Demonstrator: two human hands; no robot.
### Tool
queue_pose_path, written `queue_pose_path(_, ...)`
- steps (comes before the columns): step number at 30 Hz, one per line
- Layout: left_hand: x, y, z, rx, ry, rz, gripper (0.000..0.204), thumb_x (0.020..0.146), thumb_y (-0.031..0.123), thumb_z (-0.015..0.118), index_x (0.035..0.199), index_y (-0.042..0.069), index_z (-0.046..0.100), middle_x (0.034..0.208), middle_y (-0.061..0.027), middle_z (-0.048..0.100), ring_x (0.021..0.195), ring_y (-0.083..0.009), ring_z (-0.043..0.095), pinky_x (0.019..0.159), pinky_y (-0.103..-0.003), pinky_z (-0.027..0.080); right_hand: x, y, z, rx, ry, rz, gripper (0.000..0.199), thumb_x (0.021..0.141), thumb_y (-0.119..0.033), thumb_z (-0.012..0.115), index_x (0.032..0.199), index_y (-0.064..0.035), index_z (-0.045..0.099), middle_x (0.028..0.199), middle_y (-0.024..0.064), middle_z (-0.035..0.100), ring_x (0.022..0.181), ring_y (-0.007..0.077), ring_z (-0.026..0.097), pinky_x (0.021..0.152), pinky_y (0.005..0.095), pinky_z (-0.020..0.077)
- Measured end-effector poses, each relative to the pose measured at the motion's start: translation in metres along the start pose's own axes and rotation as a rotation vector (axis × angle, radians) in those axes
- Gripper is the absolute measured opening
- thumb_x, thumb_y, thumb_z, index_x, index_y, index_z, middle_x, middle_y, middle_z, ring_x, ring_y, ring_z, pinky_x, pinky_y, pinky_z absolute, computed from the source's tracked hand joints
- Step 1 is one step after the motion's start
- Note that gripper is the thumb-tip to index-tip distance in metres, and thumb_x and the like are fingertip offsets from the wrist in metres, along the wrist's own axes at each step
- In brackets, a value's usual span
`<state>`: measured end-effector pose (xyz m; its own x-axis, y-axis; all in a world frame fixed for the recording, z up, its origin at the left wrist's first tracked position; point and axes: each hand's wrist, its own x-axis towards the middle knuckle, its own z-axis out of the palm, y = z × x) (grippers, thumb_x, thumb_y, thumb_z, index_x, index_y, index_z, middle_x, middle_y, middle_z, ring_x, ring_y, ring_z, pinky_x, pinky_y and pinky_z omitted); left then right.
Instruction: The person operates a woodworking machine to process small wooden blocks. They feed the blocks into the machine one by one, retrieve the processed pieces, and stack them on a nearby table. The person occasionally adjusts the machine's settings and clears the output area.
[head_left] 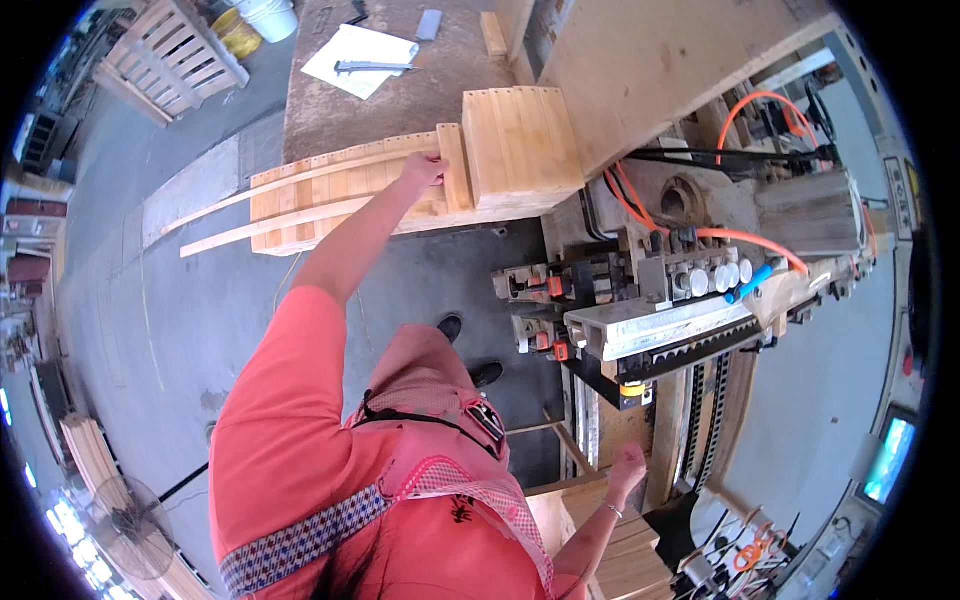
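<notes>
My left hand (428,169) reaches forward to the table, its fingers closed on the near-left edge of a short wooden board (455,168). This board lies on top of a row of wooden pieces (325,185). Right beside it rises a taller stack of wooden boards (522,148), with small dark holes along their far ends. Two long thin wooden strips (275,226) lie across the row and jut out past its left end. My right hand (627,470) is down at the right, fingers curled, above another stack of wooden boards (630,560); whatever it may hold is hidden.
A machine (690,280) with orange hoses and clamps fills the right side. On the brown table (400,105) lie white paper (362,62) and a caliper (372,67). A pallet (172,60) and buckets (268,18) stand far left. A fan (128,525) is at lower left.
</notes>
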<state>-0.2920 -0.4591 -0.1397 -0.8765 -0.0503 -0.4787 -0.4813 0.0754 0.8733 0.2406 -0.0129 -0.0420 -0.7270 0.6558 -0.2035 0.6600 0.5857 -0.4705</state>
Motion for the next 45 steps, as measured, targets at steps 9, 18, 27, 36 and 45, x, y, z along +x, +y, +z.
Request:
queue_pose_path(9, 0.012, -0.006, 0.005, 0.040, 0.080, -0.009, 0.025, 0.076, 0.011, 0.066, 0.098, 0.000, 0.064, 0.079, -0.0055, 0.063, 0.069, -0.0136, 0.062, 0.064, -0.027, 0.055, -0.083, 0.001, 0.060, 0.256, -0.029, 0.153, 0.014, 0.072, -0.006, 0.069, 0.085, -0.0016, 0.065, 0.071, 0.0073, 0.064, 0.069, 0.0132, 0.062, 0.063, 0.0271, 0.0488)
queue_pose_path(18, 0.021, -0.005, -0.014, 0.213, 0.008, 0.062, 0.035, 0.078, 0.013, 0.068, 0.108, -0.001, 0.057, 0.092, -0.0087, 0.063, 0.078, -0.0174, 0.062, 0.071, -0.030, 0.055, -0.121, 0.039, 0.099, 0.218, -0.050, 0.214, 0.022, 0.070, -0.014, 0.071, 0.088, -0.0035, 0.065, 0.082, 0.0125, 0.066, 0.066, 0.0221, 0.064, 0.061, 0.0320, 0.0505)
queue_pose_path(27, -0.079, -0.071, -0.014, 0.468, 0.277, 0.544, 0.012, 0.080, -0.003, 0.052, 0.089, 0.005, 0.053, 0.081, -0.0027, 0.056, 0.068, -0.0095, 0.051, 0.060, -0.022, 0.043, -0.174, 0.039, 0.155, 0.271, -0.171, 0.196, 0.019, 0.070, -0.012, 0.071, 0.084, -0.0046, 0.062, 0.079, 0.0118, 0.065, 0.063, 0.0236, 0.063, 0.058, 0.0330, 0.0496)
queue_pose_path(36, -0.115, -0.297, 0.121, 0.891, -0.354, 0.149, 0.046, 0.079, 0.031, 0.062, 0.117, 0.008, 0.052, 0.110, -0.0113, 0.061, 0.093, -0.0210, 0.062, 0.080, -0.032, 0.048, -0.225, 0.054, 0.205, 0.320, -0.317, 0.317, 0.021, 0.071, -0.015, 0.071, 0.088, -0.0050, 0.063, 0.081, 0.0096, 0.066, 0.062, 0.0223, 0.063, 0.055, 0.0343, 0.0486)
queue_pose_path(45, -0.037, -0.367, 0.239, 1.466, -0.392, 0.206, 0.067, 0.075, 0.049, 0.061, 0.129, 0.012, 0.043, 0.132, -0.0109, 0.045, 0.119, -0.0275, 0.045, 0.097, -0.043, 0.035, -0.276, 0.066, 0.256, 0.334, -0.358, 0.509, 0.022, 0.070, -0.018, 0.073, 0.085, -0.0040, 0.066, 0.077, 0.0087, 0.067, 0.063, 0.0174, 0.065, 0.056, 0.0293, 0.0502)
